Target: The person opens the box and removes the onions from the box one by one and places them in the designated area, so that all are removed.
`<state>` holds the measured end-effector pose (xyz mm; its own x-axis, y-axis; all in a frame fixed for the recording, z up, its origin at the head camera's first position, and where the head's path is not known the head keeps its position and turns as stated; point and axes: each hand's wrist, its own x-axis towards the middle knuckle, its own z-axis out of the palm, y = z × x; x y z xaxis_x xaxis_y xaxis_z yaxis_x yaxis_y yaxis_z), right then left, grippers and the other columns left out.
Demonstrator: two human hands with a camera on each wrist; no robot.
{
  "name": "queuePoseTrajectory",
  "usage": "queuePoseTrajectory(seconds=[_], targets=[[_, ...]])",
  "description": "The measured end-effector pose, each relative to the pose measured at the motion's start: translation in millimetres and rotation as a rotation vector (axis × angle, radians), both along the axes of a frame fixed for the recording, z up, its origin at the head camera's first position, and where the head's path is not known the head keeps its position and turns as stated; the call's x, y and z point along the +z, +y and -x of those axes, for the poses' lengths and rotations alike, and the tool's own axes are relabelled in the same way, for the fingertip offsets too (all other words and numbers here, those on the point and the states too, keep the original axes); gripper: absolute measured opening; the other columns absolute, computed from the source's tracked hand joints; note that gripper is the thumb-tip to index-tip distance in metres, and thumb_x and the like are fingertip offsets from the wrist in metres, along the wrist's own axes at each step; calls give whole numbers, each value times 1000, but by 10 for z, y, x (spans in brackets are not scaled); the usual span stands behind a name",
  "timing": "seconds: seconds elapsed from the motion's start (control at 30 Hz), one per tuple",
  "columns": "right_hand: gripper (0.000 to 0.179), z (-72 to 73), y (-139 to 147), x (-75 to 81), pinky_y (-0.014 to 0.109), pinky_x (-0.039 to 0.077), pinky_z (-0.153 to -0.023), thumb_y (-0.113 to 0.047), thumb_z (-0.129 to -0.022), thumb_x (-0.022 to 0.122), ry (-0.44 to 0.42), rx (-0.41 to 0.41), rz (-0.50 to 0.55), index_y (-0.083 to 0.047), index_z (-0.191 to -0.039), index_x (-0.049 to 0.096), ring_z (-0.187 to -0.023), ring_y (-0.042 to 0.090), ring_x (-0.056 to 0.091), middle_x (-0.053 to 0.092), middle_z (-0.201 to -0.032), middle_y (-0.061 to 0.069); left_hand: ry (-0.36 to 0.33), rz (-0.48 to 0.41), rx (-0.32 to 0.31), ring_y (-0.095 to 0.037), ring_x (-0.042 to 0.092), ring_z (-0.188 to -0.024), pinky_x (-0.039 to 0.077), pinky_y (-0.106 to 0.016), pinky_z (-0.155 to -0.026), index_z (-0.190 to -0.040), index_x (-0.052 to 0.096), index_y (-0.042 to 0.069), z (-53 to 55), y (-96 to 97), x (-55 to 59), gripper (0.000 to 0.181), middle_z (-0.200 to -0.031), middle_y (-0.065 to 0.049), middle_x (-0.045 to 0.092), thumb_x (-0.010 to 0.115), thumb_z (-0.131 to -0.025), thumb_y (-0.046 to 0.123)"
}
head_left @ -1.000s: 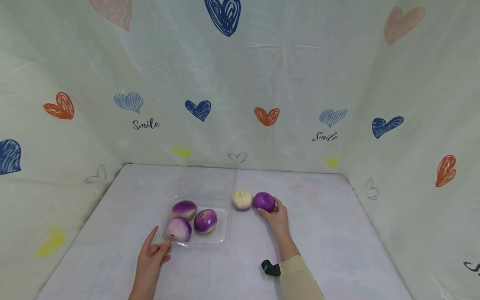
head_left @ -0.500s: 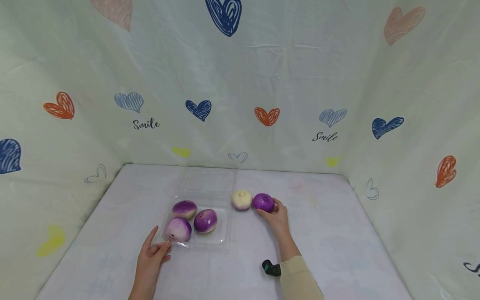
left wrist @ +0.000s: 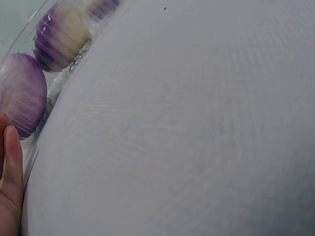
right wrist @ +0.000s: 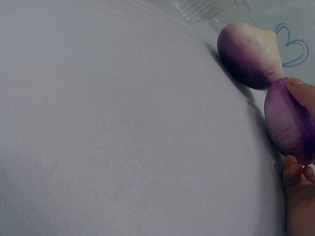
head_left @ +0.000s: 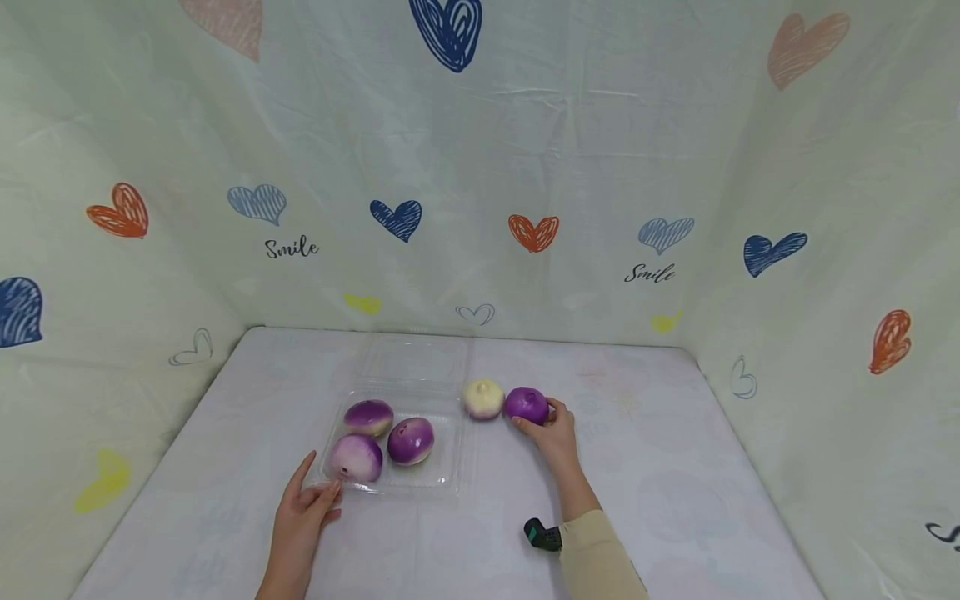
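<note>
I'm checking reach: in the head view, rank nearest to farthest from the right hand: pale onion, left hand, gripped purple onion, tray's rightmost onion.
1. Gripped purple onion: in the right hand.
2. Pale onion: just left of it.
3. Rightmost onion in the tray: farther left.
4. Left hand: at the tray's near-left corner.

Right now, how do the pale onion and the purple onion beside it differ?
The pale onion is cream on top; the purple onion is purple on top. The right hand grips the purple onion, while no hand holds the pale onion. Both are rounded and outside the clear container.
</note>
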<state>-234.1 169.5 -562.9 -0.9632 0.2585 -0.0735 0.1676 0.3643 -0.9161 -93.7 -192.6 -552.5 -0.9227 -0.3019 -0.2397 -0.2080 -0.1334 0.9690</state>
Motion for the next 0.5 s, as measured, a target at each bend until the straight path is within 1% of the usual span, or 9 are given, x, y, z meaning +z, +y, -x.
queuePoseTrajectory(seconds=[0.3,0.5], targets=[[82,0,-1,0,35,38,-75,-26,-73,87,3,10,-1,1,-138,45,-92,24,42,40,-104,13,-18,-4,7,-3,62,-86,54,-22,-71,-156,21,19,12,2,-5,77,-88,8,67,66,-95,24],[85,-4,-6,3,42,43,-85,-25,-73,87,0,14,15,1,-141,43,-99,30,45,41,-113,19,-24,-2,5,-3,62,-87,53,-22,-71,-157,20,19,3,4,10,77,-88,8,67,66,-95,24]])
